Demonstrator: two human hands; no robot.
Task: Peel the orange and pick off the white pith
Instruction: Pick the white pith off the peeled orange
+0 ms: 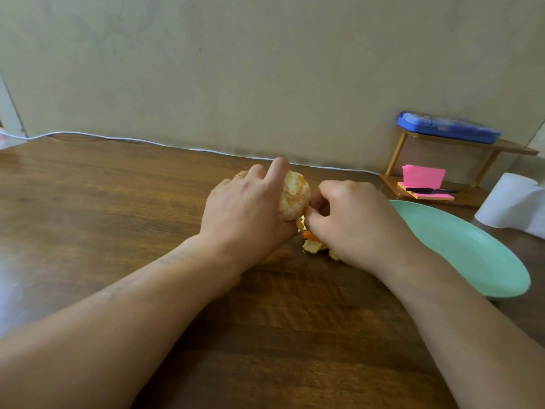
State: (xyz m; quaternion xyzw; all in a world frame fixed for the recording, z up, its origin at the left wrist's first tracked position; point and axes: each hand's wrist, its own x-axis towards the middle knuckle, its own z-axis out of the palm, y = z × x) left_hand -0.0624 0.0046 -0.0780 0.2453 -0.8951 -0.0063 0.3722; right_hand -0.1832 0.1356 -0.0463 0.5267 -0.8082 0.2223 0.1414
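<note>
A mostly peeled orange (295, 197), pale with white pith patches, is gripped by my left hand (244, 211) just above the wooden table, with my fingers curled over its far side. My right hand (351, 216) is right beside it, fingertips curled and pinching at the orange's lower right side. What it pinches is hidden by the fingers. Torn peel pieces (312, 242) lie on the table under and between my hands.
A mint-green plate (466, 249) sits on the wooden table (118, 208) to the right. Behind it stand a small wooden shelf (460, 169) with pink sticky notes, a black pen and a blue box, and a white paper roll (510, 202). A white cable runs along the wall.
</note>
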